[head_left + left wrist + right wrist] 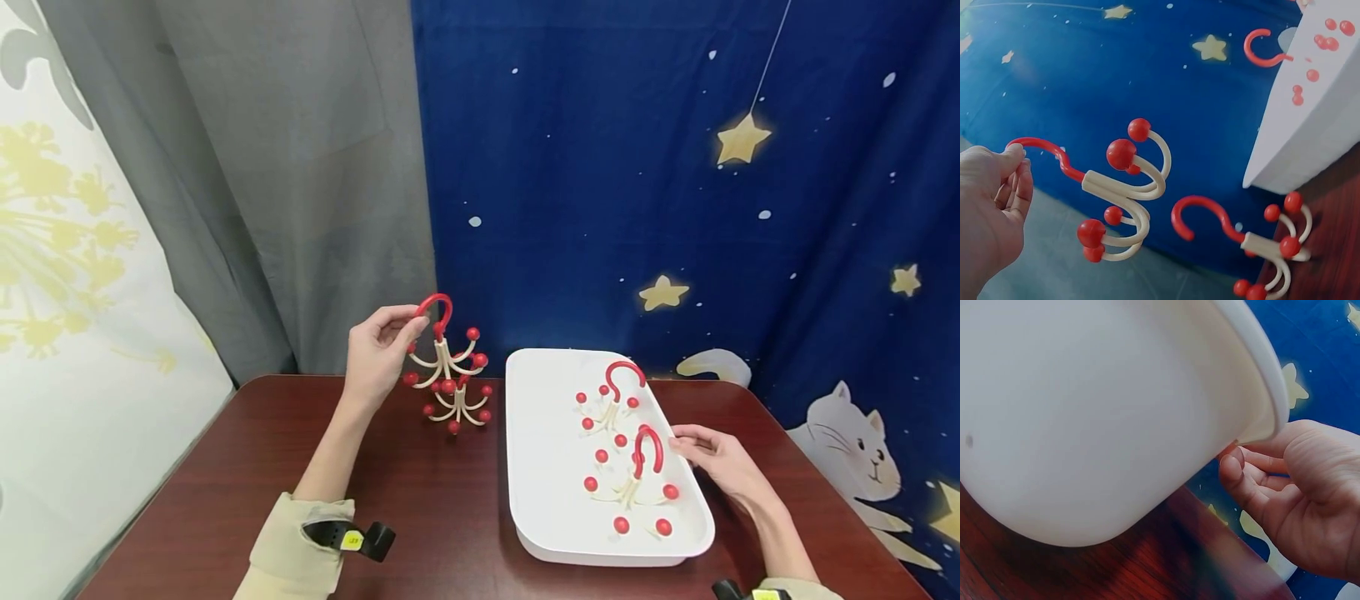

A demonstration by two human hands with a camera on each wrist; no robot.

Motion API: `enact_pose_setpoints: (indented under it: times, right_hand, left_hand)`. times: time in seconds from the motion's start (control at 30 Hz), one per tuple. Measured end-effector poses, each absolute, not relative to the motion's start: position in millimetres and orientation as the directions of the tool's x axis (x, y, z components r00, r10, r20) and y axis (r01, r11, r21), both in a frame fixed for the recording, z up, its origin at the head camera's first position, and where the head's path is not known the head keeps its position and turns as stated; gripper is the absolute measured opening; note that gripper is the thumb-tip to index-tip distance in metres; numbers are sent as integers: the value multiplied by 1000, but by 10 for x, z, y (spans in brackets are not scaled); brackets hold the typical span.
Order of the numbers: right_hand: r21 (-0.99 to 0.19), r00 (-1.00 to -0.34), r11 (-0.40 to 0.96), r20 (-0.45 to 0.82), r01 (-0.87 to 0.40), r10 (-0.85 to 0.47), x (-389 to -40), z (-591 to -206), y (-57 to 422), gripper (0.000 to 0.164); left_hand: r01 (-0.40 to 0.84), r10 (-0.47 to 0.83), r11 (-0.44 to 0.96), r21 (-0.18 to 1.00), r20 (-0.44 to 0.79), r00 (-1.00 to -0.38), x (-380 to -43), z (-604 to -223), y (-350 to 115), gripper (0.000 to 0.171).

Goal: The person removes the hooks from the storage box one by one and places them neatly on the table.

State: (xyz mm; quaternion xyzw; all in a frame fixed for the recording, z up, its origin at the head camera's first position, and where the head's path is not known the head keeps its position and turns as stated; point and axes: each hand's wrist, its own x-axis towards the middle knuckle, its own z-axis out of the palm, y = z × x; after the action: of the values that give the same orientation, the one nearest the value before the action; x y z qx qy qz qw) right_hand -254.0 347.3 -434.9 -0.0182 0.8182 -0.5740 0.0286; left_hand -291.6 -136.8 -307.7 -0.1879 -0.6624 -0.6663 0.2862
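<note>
My left hand (377, 354) pinches, between thumb and fingers, the red hook of a hanger (443, 360) with several curved cream arms tipped with red balls. The held hanger overlaps a second, similar hanger (460, 406) at the table's back; in the left wrist view the second hanger (1260, 245) appears apart from it. My right hand (720, 462) grips the right rim of a white tray (547, 467), fingertips at the edge. In the right wrist view, the thumb and fingers curl beneath the tray's lip. Two more hangers stand in the tray: one farther back (612, 412), one nearer (630, 493).
The dark red-brown table (435, 508) carries the tray right of centre. Close behind its back edge hang a grey curtain (315, 208) and a blue star-patterned curtain (570, 167). A white curtain (82, 333) with a yellow print hangs at the left.
</note>
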Motion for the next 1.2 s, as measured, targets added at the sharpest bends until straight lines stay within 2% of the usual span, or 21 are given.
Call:
enact_pose_setpoints:
  times: [0.6,1.2]
  right_hand:
    - [-939,-998,343,-34,15,-49,-2540,-4348,3497,51]
    - [-945,-998,327,-25,3,-63,-2544,-4341,3480,50]
  left_hand:
    - [539,-243,88,838,543,-804,-2924,-3268,-1899,20]
    - [386,-291,134,913,408,-865,-3039,-3740,-2198,23]
